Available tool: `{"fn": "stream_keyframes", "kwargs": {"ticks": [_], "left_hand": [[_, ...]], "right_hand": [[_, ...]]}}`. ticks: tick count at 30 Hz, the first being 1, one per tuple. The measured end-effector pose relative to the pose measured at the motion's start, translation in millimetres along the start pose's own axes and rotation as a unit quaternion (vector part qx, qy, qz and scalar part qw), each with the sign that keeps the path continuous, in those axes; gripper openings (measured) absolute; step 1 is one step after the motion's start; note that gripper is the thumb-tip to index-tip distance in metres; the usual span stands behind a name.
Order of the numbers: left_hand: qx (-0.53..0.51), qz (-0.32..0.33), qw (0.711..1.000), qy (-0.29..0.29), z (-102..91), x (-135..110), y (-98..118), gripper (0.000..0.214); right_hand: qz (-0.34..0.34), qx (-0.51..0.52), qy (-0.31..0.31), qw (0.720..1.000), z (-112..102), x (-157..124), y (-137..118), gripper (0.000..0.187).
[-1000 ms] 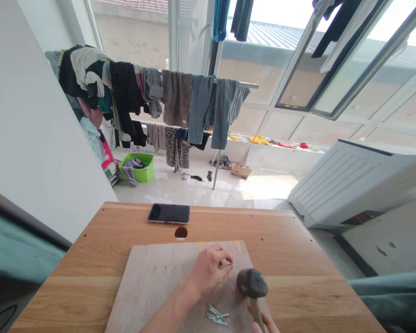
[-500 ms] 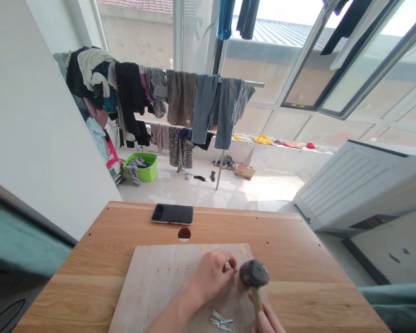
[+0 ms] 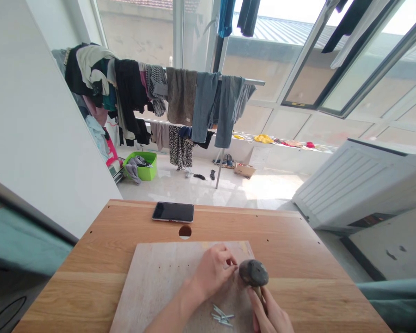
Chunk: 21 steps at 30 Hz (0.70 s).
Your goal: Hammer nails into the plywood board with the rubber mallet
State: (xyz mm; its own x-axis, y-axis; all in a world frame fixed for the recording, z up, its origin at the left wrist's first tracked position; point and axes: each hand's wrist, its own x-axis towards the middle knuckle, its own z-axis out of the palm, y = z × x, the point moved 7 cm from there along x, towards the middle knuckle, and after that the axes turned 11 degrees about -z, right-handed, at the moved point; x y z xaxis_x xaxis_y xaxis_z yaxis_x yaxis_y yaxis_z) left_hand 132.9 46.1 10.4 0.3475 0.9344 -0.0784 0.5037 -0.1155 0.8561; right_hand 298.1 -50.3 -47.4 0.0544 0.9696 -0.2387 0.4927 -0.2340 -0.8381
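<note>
A pale wooden board [image 3: 159, 282] lies on the wooden table [image 3: 298, 259]. My left hand [image 3: 213, 270] rests on the board with its fingertips pinched together, apparently on a nail that is too small to make out. My right hand [image 3: 272, 314] grips the wooden handle of a hammer [image 3: 253, 274]. The hammer's dark round head hovers just right of my left fingertips. Several loose nails [image 3: 222, 316] lie on the board below my left wrist.
A black phone [image 3: 173, 212] lies at the table's far edge, beside a round hole [image 3: 185, 231]. Beyond the table stand a laundry rack with clothes [image 3: 180, 101], a green basket [image 3: 142, 167] and a white panel [image 3: 360, 185].
The hammer head has come closer to my left fingertips. More of my right hand shows on the handle. The view has shifted slightly.
</note>
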Motion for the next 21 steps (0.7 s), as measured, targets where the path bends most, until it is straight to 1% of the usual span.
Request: {"fn": "stream_keyframes", "kwargs": {"ticks": [2, 4, 6, 8, 12, 15, 17, 19, 21], "left_hand": [[0.0, -0.007, 1.0, -0.002, 0.7, 1, -2, 0.009], [-0.002, -0.007, 1.0, -0.001, 1.1, 1, -3, 0.008], [-0.007, -0.002, 1.0, 0.004, 0.8, 1, -2, 0.007], [-0.012, 0.001, 1.0, 0.008, 0.2, 1, -2, 0.005], [-0.011, -0.003, 1.0, 0.014, -0.3, 1, -1, 0.003], [-0.01, 0.002, 1.0, 0.015, 1.2, 2, -1, 0.003], [-0.013, 0.004, 1.0, 0.017, 2.5, 2, -2, 0.004], [-0.019, 0.005, 1.0, 0.021, 3.4, 3, -4, 0.005], [-0.023, 0.004, 0.999, 0.023, 3.8, 3, -4, 0.007]], "right_hand": [[-0.058, -0.047, 0.005, 0.997, -9, 2, -9, 0.053], [-0.125, -0.094, 0.025, 0.987, -17, 2, -22, 0.047], [-0.158, -0.127, 0.04, 0.978, -22, 0, -32, 0.044], [-0.154, -0.138, 0.047, 0.977, -24, -1, -38, 0.044], [-0.083, -0.092, 0.046, 0.991, -25, -2, -42, 0.056], [-0.067, -0.079, 0.043, 0.994, -29, -3, -50, 0.06], [-0.081, -0.094, 0.042, 0.991, -32, -3, -54, 0.058], [-0.112, -0.131, 0.053, 0.984, -35, -3, -56, 0.051], [-0.172, -0.206, 0.059, 0.962, -34, -3, -56, 0.041]]}}
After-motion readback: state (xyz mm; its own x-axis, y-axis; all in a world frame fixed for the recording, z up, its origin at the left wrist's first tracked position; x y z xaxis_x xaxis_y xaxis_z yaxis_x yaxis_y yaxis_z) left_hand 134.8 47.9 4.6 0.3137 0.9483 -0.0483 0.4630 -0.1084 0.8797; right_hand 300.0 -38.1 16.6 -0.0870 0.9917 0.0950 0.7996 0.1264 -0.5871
